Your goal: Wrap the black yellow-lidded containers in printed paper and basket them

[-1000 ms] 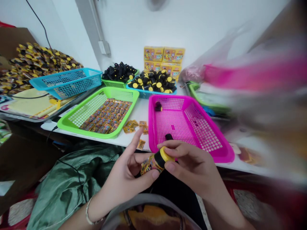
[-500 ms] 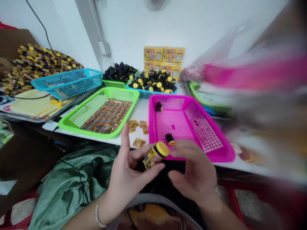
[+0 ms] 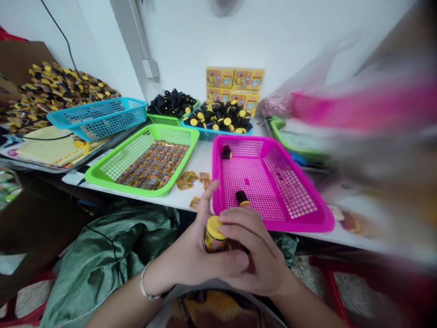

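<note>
A small jar (image 3: 215, 237) with a yellow lid and a printed yellow label is held upright between my hands. My left hand (image 3: 194, 259) is wrapped around its side, thumb forward and index finger raised. The fingers of my right hand (image 3: 256, 250) press against the lid and the jar's right side. Just beyond, the pink basket (image 3: 300, 196) holds a black bottle with a yellow cap (image 3: 241, 197) near its front and another dark one (image 3: 226, 152) at the back left. Flat yellow labels (image 3: 186, 179) lie left of that basket.
A green basket (image 3: 112, 171) holds rows of labelled jars. Behind are a blue basket (image 3: 208, 134) of black and yellow bottles, yellow boxes (image 3: 235, 78), an angled blue basket (image 3: 102, 118) and a large jar pile (image 3: 58, 91). Someone's blurred sleeve fills the right side.
My right hand has moved left onto the jar, which was apart from it before. The jar has tilted upright and shifted slightly down and left in my left hand.
</note>
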The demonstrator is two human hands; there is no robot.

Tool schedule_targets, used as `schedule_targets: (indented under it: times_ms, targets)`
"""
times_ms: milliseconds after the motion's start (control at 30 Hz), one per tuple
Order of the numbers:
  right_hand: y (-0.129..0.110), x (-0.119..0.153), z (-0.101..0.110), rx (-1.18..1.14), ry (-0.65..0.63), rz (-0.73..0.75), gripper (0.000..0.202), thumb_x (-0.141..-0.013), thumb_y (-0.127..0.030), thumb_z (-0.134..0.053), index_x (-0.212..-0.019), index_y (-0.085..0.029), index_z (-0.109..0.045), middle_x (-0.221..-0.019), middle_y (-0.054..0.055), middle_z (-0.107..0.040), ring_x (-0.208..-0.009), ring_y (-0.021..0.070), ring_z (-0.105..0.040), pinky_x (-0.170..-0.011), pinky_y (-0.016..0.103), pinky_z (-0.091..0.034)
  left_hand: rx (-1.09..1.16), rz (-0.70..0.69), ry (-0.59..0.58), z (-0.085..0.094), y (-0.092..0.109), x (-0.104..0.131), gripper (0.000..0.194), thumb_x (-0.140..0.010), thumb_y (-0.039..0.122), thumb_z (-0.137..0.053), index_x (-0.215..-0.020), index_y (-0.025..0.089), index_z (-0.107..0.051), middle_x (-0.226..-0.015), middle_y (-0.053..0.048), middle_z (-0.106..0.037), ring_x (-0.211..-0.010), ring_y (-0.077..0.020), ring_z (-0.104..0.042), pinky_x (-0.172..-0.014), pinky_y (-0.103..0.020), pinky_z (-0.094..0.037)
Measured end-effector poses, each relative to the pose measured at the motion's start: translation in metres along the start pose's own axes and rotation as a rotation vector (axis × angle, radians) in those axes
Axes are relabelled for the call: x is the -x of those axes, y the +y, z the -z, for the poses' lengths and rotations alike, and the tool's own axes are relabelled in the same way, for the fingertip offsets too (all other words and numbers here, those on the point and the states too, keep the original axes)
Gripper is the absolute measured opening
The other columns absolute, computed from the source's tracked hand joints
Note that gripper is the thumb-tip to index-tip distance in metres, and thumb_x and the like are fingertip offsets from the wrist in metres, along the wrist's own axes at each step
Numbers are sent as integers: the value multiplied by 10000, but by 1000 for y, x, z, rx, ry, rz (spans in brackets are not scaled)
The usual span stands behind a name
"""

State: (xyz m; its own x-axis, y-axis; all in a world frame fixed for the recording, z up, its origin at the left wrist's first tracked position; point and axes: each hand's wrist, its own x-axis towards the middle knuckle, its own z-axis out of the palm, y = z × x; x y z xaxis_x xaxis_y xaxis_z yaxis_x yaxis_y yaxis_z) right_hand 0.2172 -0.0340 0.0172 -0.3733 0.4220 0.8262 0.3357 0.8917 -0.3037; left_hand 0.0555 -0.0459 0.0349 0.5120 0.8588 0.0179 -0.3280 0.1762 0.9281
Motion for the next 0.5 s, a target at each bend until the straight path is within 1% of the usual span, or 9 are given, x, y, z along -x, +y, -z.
schedule_targets:
  times_ms: [67, 133, 200, 267, 300, 333, 433, 467, 500]
  targets:
    - [0, 1, -1, -51, 7, 9, 529, -830, -200, -693, -1322, -233, -503, -1106, 97, -708, -1095, 273, -674, -1048, 479, -544, 39, 54, -36, 2, 0, 0, 1250, -787, 158, -786, -1595, 360, 147, -784, 75, -561, -573, -56, -485, -562, -145, -421]
    - [0, 2, -2, -105, 13, 11, 566, -820, -210, -716, -1338, -231, -488, -1111, 100, -709, -1127, 279, -665, -1055, 485, -543, 108, 55, -84, 5, -1, 0, 1181, -785, 170, -791, -1612, 365, 28, -754, 83, -529, -539, -45, -426, -533, -139, -384]
    - [-1, 2, -2, -150, 13, 27, 533, -855, -254, -709, -1339, -216, -491, -1119, 108, -705, -1150, 281, -659, -1039, 484, -557, 195, 44, -155, 7, -3, -1, 1131, -772, 186, -803, -1612, 364, -67, -746, 84, -520, -521, -41, -410, -513, -142, -373]
    - [-2, 0, 0, -158, 3, 49, 457, -898, -284, -687, -1311, -186, -517, -1117, 118, -703, -1166, 274, -651, -1042, 471, -561, 221, 39, -198, 8, -3, -2, 1089, -774, 168, -784, -1605, 366, -108, -737, 89, -506, -515, -41, -407, -505, -143, -366]
    - [-2, -1, 1, -137, -8, 68, 407, -921, -285, -668, -1286, -163, -535, -1116, 126, -702, -1175, 268, -644, -1058, 462, -553, 196, 37, -190, 7, -3, -2, 1068, -782, 136, -757, -1602, 360, -110, -730, 92, -496, -516, -41, -402, -504, -140, -359]
    - [-1, -1, 2, -100, -24, 88, 351, -945, -271, -641, -1258, -140, -556, -1111, 132, -702, -1183, 260, -635, -1083, 454, -538, 143, 34, -156, 6, -1, -1, 1051, -788, 94, -721, -1600, 349, -105, -723, 95, -484, -520, -40, -393, -503, -135, -348]
    - [2, -1, 6, 35, -89, 162, 235, -992, -198, -561, -1196, -93, -611, -1080, 128, -703, -1191, 239, -615, -1171, 450, -458, -108, -26, 30, -1, 3, 0, 1099, -772, -13, -643, -1598, 322, 1, -722, 95, -487, -560, -55, -429, -520, -135, -356]
    - [4, 0, 6, 53, -105, 182, 226, -1002, -187, -544, -1187, -85, -622, -1074, 123, -702, -1202, 236, -608, -1195, 459, -429, -182, -57, 79, -3, 4, 1, 1130, -765, -26, -639, -1594, 321, 45, -734, 90, -509, -578, -64, -458, -531, -139, -374]
    - [6, 1, 7, 49, -114, 199, 223, -1011, -184, -530, -1184, -83, -629, -1077, 118, -702, -1220, 235, -600, -1210, 469, -409, -225, -85, 102, -4, 4, 1, 1157, -761, -27, -645, -1589, 328, 81, -753, 82, -536, -596, -73, -491, -542, -146, -398]
